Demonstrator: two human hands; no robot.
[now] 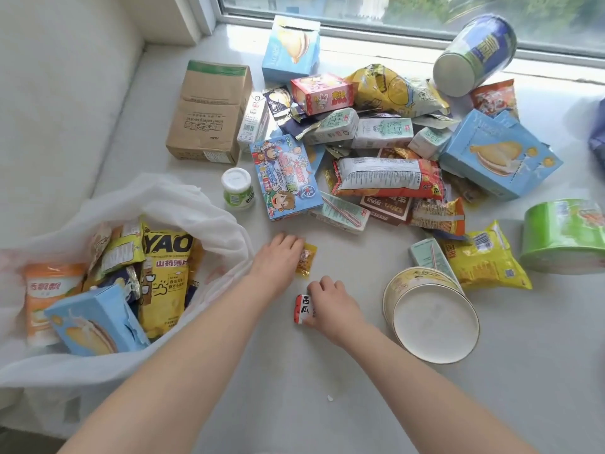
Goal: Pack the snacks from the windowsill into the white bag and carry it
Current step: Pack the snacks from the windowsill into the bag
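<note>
Windowsill (327,371) under a window (425,11) — left hand (278,260) pinches a yellow packet (307,260), right hand (334,306) curls fingers (319,286) round a red packet (302,309)

Single head-worn wide-angle view, steeply down and forward, close over the windowsill (278,388)

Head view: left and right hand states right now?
Left hand: fingers curled, pinching the small yellow packet.
Right hand: grips the red-and-white packet.
</note>
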